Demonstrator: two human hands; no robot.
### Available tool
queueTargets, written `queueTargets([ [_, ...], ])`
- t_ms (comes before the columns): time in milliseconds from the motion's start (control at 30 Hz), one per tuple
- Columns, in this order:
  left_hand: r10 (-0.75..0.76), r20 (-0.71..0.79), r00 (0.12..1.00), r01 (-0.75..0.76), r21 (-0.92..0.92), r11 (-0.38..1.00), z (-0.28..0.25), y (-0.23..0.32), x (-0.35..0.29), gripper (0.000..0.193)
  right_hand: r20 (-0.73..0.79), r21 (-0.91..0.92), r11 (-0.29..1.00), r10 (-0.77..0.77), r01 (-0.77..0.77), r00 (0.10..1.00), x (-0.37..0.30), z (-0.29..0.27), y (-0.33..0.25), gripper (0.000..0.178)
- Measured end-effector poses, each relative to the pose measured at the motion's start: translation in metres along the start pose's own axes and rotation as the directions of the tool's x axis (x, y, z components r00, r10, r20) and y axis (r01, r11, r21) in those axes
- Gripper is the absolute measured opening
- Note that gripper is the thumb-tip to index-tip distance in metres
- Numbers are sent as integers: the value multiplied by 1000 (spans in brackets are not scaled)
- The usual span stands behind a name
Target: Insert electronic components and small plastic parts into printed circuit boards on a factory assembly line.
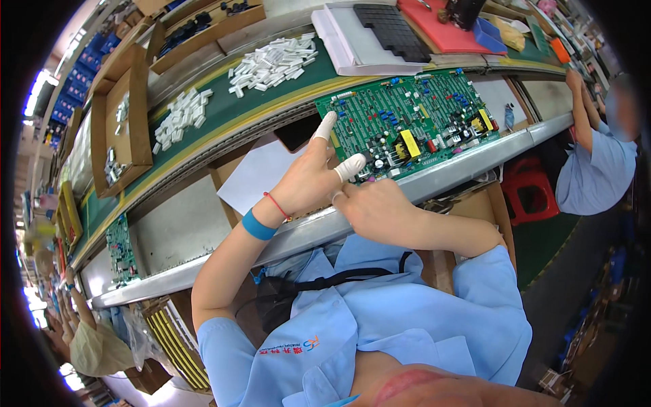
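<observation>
The right hand's [380, 211] fingertips are lost behind the left hand [305, 178], so whether they pinch anything I cannot tell, while the left's covered thumb and forefinger spread apart at the left end of the green circuit board [369, 132], hiding part of that corner. The board lies just beyond the metal rail [447, 165], with a grey surface [176, 234] stretching leftward to a second circuit board [121, 252]. A white tray [371, 57] stands close behind, white parts [271, 64] are heaped farther left, and a blurred co-worker [593, 166] sits well apart at right.
</observation>
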State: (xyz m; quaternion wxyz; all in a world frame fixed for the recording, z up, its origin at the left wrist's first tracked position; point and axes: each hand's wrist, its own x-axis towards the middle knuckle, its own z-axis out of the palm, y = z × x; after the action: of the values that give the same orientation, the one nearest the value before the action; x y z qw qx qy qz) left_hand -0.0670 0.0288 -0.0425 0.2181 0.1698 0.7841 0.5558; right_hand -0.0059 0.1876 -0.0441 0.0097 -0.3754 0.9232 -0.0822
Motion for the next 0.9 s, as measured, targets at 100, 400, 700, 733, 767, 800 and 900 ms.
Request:
queueTargets([
  [100,104,-54,993,-104,-1,995,8,5,9,89,9,-30,994,108,-108,994,-2,-4,12,10],
  [400,898,-44,438,-545,-807,227,-35,84,-112,38,-81,-11,964,264,-266,961,-21,-19,47,30],
  [700,971,-28,239,-577,-808,118,-39,119,-137,44,-74,-47,949,309,-312,948,-24,-19,54,34],
  [733,968,-73,239,-589,-804,84,-39,117,-140,43,-64,-51,942,328,-332,942,-24,-19,54,34],
  [767,964,-118,238,-601,-798,51,-39,115,-144,43,-55,-55,935,348,-351,936,-23,-19,55,33],
  [800,965,-120,234,-602,-798,47,-40,113,-148,43,-55,-60,935,348,-351,936,-24,-20,56,33],
  [900,962,-140,236,-633,-773,43,-44,108,-159,44,-40,-61,909,411,-413,911,-26,-22,60,33],
])
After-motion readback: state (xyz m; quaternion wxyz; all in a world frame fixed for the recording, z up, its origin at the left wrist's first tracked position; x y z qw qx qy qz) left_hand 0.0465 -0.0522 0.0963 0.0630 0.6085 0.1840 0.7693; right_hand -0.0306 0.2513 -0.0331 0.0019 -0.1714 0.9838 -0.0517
